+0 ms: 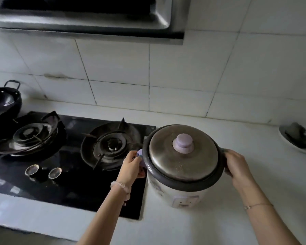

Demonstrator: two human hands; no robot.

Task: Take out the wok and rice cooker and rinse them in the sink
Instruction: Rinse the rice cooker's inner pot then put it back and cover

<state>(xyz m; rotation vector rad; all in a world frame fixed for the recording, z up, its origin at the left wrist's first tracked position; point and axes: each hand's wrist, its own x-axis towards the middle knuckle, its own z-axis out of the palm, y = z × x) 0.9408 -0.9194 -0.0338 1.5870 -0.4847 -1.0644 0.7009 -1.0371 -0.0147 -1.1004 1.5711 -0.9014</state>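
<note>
Your left hand (pixel 133 164) is curled round the small lilac side handle (pixel 140 156) of the rice cooker (pixel 182 167), pinching it between thumb and fingers, and your right hand (pixel 237 167) wraps over the dark handle on the opposite side, so you grip the cooker from both flanks. The cooker is a squat drum with a pale, smooth body, a thick matt black rim and a domed lid (pixel 182 161) of dull, brushed metal, topped by a round lilac knob (pixel 184 143). A lilac panel shows low on its front, but its markings are too blurred to read. It is over the white bench (pixel 219 218), just to the right of the glossy black glass gas hob (pixel 69 183); you cannot tell whether its base rests on the bench or is lifted clear. The hob carries two ringed metal burners (pixel 111 144) under spiked pan supports and two shiny round dials (pixel 32 171) near its front. The wok (pixel 3 103), dark and glossy with a loop handle, sits at the far left, cut off by the frame edge. At the right edge a shallow white dish (pixel 299 145) holds something dark and smeared by blur. Behind are a wall of large white tiles (pixel 184 68) and, above, a steel range hood (pixel 95 16), partly out of view. A bead bracelet (pixel 121 187) circles your left wrist, a thin chain (pixel 255 205) your right.
</note>
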